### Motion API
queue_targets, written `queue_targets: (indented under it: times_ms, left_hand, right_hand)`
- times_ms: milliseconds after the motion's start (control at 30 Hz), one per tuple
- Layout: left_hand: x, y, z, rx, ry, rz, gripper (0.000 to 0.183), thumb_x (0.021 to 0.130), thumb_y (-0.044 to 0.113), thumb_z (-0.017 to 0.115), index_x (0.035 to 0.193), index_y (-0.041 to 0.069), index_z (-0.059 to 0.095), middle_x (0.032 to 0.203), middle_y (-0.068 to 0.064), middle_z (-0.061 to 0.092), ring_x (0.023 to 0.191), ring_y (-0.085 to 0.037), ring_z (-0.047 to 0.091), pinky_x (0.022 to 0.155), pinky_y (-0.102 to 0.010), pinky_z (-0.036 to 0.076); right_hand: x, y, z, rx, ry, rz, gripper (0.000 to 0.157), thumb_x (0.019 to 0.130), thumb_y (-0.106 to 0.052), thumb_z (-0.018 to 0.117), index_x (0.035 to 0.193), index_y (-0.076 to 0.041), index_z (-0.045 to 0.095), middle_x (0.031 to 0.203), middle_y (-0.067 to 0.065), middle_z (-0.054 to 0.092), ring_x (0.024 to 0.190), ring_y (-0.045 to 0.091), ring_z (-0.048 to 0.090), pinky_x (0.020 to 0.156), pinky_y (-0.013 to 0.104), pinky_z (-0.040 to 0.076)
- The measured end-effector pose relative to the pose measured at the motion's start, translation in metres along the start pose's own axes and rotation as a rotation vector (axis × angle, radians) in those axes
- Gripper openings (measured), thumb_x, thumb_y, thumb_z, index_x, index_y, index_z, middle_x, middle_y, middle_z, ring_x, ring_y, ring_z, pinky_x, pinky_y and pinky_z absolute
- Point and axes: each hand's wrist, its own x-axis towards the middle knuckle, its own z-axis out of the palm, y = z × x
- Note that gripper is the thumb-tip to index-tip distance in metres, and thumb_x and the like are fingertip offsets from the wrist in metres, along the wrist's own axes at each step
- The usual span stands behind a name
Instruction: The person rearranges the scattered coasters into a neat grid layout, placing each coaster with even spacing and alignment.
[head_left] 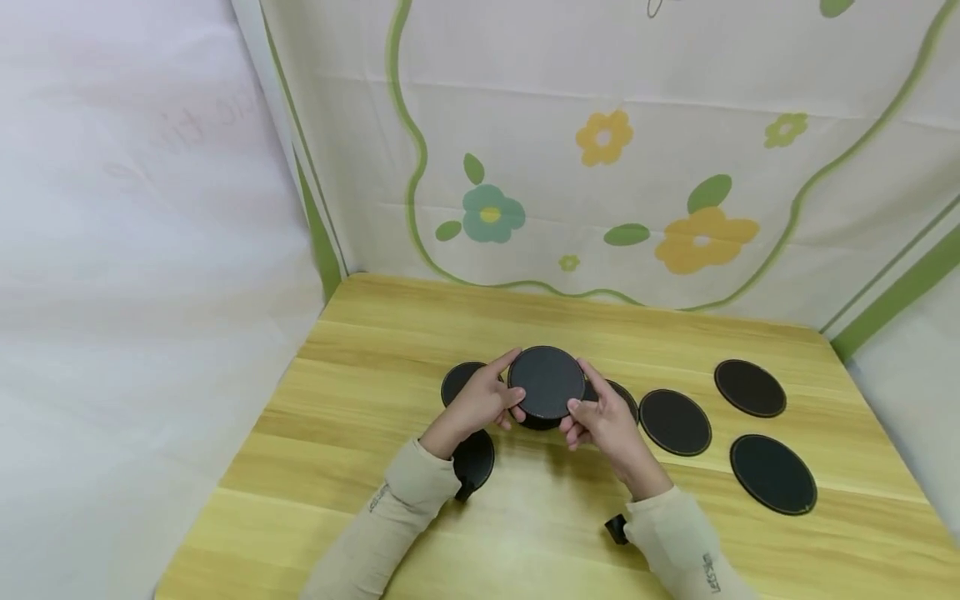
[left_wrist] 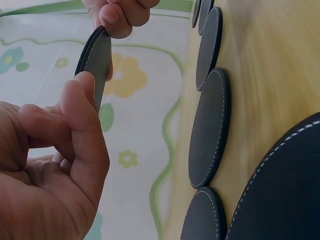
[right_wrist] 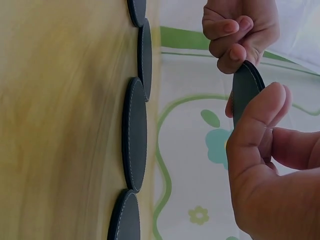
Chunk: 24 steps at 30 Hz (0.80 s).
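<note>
A round black coaster with light stitching round its rim is held up above the table by both hands. My left hand pinches its left edge between thumb and fingers. On the opposite edge my right hand pinches it the same way. Seen nearly edge-on in the left wrist view, the held coaster has a dark, layered-looking rim. Directly below it, part of another black coaster shows in the head view. One more coaster lies just behind my left hand, partly covered by it.
Several matching coasters lie flat on the wooden table. A coaster is right of my right hand, with two farther right, one back and one front. Another coaster lies by my left wrist. A flowered curtain hangs behind.
</note>
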Motion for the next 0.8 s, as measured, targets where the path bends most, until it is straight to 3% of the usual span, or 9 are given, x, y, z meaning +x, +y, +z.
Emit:
queue_targets:
  times_ms: [67,233,367,467,667,733,800]
  left_hand:
    - [-0.002,-0.002,0.000,0.006,-0.005,-0.004,0.070,0.103,0.006,0.060,0.162,0.022,0.025,0.075,-0.016,0.071,0.055,-0.042,0.057,0.067,-0.059,0.056]
    - [-0.007,-0.005,0.000,0.019,-0.002,0.003,0.071,0.102,0.006,0.060,0.162,0.021,0.024,0.073,-0.014,0.071,0.060,-0.051,0.054,0.067,-0.059,0.056]
    - [-0.014,-0.007,0.001,0.013,-0.003,-0.001,0.072,0.102,0.004,0.060,0.162,0.018,0.024,0.071,-0.015,0.070,0.049,-0.035,0.057,0.060,-0.052,0.058]
    - [-0.022,-0.009,0.003,0.008,-0.004,-0.019,0.072,0.102,0.004,0.060,0.162,0.018,0.024,0.070,-0.014,0.070,0.047,-0.023,0.057,0.056,-0.046,0.058]
    - [-0.039,-0.015,0.010,0.013,-0.005,-0.053,0.072,0.101,0.003,0.061,0.162,0.017,0.024,0.067,-0.014,0.068,0.067,-0.045,0.067,0.050,-0.037,0.055]
    - [-0.045,-0.017,0.013,0.043,-0.010,-0.072,0.073,0.101,0.003,0.061,0.163,0.016,0.023,0.065,-0.014,0.068,0.068,-0.046,0.067,0.048,-0.035,0.054]
    - [-0.052,-0.020,0.015,0.079,-0.016,-0.094,0.074,0.101,0.003,0.061,0.163,0.015,0.022,0.064,-0.013,0.067,0.058,-0.042,0.065,0.047,-0.035,0.052]
  right_hand:
    - [-0.002,0.002,0.002,0.001,0.004,-0.001,0.075,0.105,-0.008,0.056,0.164,-0.025,0.013,0.081,0.028,0.066,0.059,0.018,0.065,0.057,0.034,0.057]
    - [-0.007,0.004,0.006,0.003,0.011,-0.005,0.075,0.104,-0.006,0.056,0.164,-0.025,0.015,0.080,0.030,0.066,0.059,0.018,0.065,0.057,0.035,0.057]
    - [-0.013,0.004,0.011,-0.009,0.012,0.018,0.075,0.104,-0.005,0.055,0.164,-0.025,0.014,0.080,0.031,0.065,0.058,0.019,0.065,0.057,0.036,0.057]
    - [-0.018,0.005,0.015,-0.011,0.012,0.043,0.075,0.104,-0.004,0.055,0.164,-0.023,0.014,0.077,0.024,0.067,0.057,0.019,0.064,0.056,0.036,0.057]
    - [-0.030,0.013,0.021,0.011,-0.025,0.083,0.074,0.103,-0.001,0.054,0.162,-0.017,0.012,0.074,0.018,0.067,0.055,0.019,0.063,0.055,0.035,0.057]
    - [-0.036,0.016,0.023,0.014,-0.053,0.090,0.075,0.103,0.000,0.053,0.161,-0.013,0.008,0.073,0.017,0.067,0.054,0.018,0.063,0.054,0.035,0.057]
    - [-0.041,0.020,0.026,0.020,-0.084,0.094,0.076,0.103,0.001,0.052,0.161,-0.011,0.005,0.073,0.017,0.067,0.053,0.017,0.063,0.053,0.034,0.056]
